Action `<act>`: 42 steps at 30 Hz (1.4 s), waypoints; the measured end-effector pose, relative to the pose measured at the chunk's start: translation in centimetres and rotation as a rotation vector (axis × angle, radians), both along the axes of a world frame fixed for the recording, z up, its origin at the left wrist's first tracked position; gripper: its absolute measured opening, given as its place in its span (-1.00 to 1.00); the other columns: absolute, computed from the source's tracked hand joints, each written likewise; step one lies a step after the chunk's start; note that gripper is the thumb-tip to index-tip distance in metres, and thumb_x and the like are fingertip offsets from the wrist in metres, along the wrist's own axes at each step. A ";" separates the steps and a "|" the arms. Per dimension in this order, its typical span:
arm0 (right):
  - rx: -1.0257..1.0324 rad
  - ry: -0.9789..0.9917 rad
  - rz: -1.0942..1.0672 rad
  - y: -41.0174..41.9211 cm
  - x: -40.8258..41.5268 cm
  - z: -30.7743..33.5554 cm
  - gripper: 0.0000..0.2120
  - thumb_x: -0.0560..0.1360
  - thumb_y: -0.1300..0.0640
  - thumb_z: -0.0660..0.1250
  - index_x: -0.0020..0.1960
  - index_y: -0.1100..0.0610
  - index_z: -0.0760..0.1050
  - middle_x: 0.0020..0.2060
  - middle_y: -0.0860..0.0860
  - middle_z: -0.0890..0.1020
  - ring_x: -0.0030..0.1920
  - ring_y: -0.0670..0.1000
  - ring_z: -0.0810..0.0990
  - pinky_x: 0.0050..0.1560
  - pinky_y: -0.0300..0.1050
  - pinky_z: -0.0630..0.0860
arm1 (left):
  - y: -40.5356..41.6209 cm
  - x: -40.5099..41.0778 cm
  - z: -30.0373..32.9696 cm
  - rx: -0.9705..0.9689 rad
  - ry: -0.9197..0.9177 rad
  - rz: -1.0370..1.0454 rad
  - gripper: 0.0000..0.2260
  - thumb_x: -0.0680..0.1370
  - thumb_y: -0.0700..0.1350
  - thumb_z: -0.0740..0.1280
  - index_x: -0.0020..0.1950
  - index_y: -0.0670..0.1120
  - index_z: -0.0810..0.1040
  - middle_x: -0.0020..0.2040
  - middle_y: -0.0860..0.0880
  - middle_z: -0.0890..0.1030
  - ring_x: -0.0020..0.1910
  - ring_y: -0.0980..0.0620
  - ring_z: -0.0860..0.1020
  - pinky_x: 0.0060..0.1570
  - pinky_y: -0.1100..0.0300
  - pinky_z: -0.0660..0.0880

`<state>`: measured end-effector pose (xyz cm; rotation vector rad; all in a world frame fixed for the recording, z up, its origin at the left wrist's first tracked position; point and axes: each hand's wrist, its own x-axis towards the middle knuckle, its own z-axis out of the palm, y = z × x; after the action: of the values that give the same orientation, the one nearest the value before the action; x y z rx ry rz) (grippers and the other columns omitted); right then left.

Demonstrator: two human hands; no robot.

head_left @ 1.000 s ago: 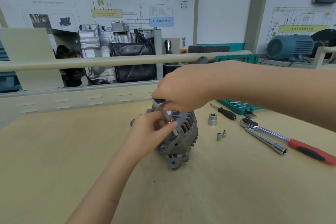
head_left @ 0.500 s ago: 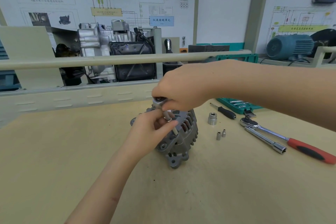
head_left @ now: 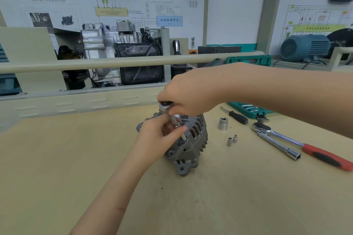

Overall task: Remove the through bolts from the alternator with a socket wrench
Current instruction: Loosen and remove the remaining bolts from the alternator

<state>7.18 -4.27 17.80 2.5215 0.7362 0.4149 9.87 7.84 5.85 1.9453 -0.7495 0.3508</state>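
Training-lab worktop [head_left: 57, 158]: alternator [head_left: 191, 139] is being steadied upright at centre. Ratchet head [head_left: 165, 105] is being gripped by right hand [head_left: 188, 95]; socket extension [head_left: 174, 121] is being pinched by left hand [head_left: 156, 139], long axis tilting down-right into through bolt [head_left: 183, 137].

Wooden bench [head_left: 80, 158]: alternator [head_left: 191, 150], sockets [head_left: 223, 123] (three), ratchet [head_left: 298, 143], screwdriver [head_left: 236, 116].

An automotive training workshop: behind the wooden workbench [head_left: 57, 158] stand wiring-diagram teaching boards [head_left: 133, 5], a cutaway gearbox [head_left: 107, 49] and a blue electric motor [head_left: 303, 47]; loose sockets [head_left: 223, 123] lie on it.
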 end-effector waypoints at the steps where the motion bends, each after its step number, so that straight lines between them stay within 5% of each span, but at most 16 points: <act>1: 0.001 0.001 0.009 0.0 0.0 0.0 -0.80 0.51 -0.03 0.19 0.05 0.01 0.50 -0.43 -0.18 0.28 -0.46 -0.21 0.20 -0.48 -0.27 0.08 | 0.0 0.0 0.0 -0.003 -0.006 0.006 -0.82 0.42 -0.06 0.40 -0.16 -0.18 0.56 -0.35 -0.11 0.56 -0.28 -0.09 0.56 -0.17 -0.01 0.52; 5: -0.009 -0.030 0.017 -0.2 -0.1 0.3 -0.79 0.47 -0.10 0.22 0.02 -0.03 0.50 -0.45 -0.19 0.29 -0.49 -0.22 0.19 -0.50 -0.28 0.05 | -0.4 -0.1 -0.1 0.024 -0.071 0.048 -0.72 0.41 0.00 0.40 -0.02 -0.18 0.55 -0.43 0.02 0.46 -0.40 0.06 0.45 -0.31 0.19 0.41; 9: -0.024 0.037 0.028 -0.1 0.0 0.4 -0.76 0.49 -0.10 0.21 0.03 0.01 0.48 -0.31 -0.15 0.49 -0.42 -0.13 0.32 -0.44 -0.27 0.16 | -0.4 -0.1 0.1 0.034 -0.053 0.042 -0.67 0.39 0.03 0.41 0.02 -0.18 0.55 -0.40 -0.03 0.48 -0.39 0.05 0.43 -0.27 0.05 0.42; 12: -0.009 -0.028 0.004 0.0 -0.5 0.1 -0.80 0.48 -0.09 0.22 0.00 -0.02 0.50 -0.45 -0.19 0.28 -0.49 -0.21 0.19 -0.50 -0.28 0.05 | -0.1 -0.1 0.1 0.021 -0.009 -0.008 -0.77 0.40 -0.02 0.41 -0.07 -0.14 0.57 -0.38 -0.09 0.52 -0.32 -0.09 0.52 -0.20 0.00 0.48; 16: 0.033 0.012 -0.024 -0.1 -0.9 0.4 -0.80 0.50 -0.04 0.21 0.04 0.02 0.51 -0.45 -0.20 0.26 -0.48 -0.22 0.18 -0.49 -0.32 0.05 | 0.1 0.0 0.1 0.004 0.015 -0.046 -0.87 0.44 -0.08 0.38 -0.15 -0.14 0.58 -0.32 -0.18 0.56 -0.25 -0.18 0.55 -0.12 -0.15 0.51; 18: 0.015 -0.014 -0.018 0.0 -1.2 0.5 -0.80 0.50 -0.05 0.21 0.02 0.00 0.51 -0.47 -0.19 0.25 -0.50 -0.21 0.17 -0.50 -0.31 0.04 | -0.1 0.0 -0.1 0.004 -0.013 -0.013 -0.81 0.42 -0.05 0.39 -0.15 -0.18 0.56 -0.40 -0.08 0.52 -0.34 -0.04 0.52 -0.15 -0.03 0.53; 21: -0.029 -0.040 -0.017 0.2 -0.8 0.3 -0.85 0.48 -0.01 0.22 -0.04 0.02 0.50 -0.48 -0.17 0.24 -0.50 -0.19 0.15 -0.50 -0.25 0.04 | -0.4 -0.1 -0.2 0.000 -0.090 0.038 -0.88 0.41 -0.02 0.41 -0.26 0.07 0.48 -0.50 0.15 0.47 -0.42 0.22 0.44 -0.39 0.39 0.36; 26: -0.015 -0.042 -0.033 0.3 -0.7 0.1 -0.83 0.49 -0.01 0.20 -0.02 0.04 0.50 -0.48 -0.16 0.23 -0.49 -0.19 0.15 -0.50 -0.24 0.04 | -0.2 -0.1 -0.1 -0.001 -0.023 0.018 -0.88 0.40 -0.01 0.40 -0.23 0.00 0.50 -0.40 0.00 0.55 -0.35 0.05 0.54 -0.27 0.09 0.47; 32: -0.003 -0.003 -0.032 0.1 -1.6 0.7 -0.79 0.53 -0.02 0.16 0.07 0.01 0.49 -0.44 -0.17 0.25 -0.48 -0.20 0.17 -0.49 -0.31 0.05 | 0.0 0.2 0.0 0.035 -0.039 -0.004 -0.80 0.42 -0.03 0.38 -0.21 -0.17 0.55 -0.43 -0.02 0.50 -0.46 0.19 0.36 -0.39 0.27 0.32; 42: -0.036 -0.042 -0.021 0.3 -0.7 0.1 -0.82 0.49 -0.03 0.20 0.00 0.01 0.49 -0.47 -0.16 0.25 -0.49 -0.19 0.16 -0.51 -0.23 0.04 | -0.1 0.0 -0.1 0.000 -0.026 -0.001 -0.88 0.40 0.00 0.40 -0.21 -0.03 0.55 -0.44 0.05 0.51 -0.44 0.20 0.42 -0.39 0.30 0.36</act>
<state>6.51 -3.92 17.89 2.4774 0.6951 0.4423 9.92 7.76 5.72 1.9443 -0.7668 0.3759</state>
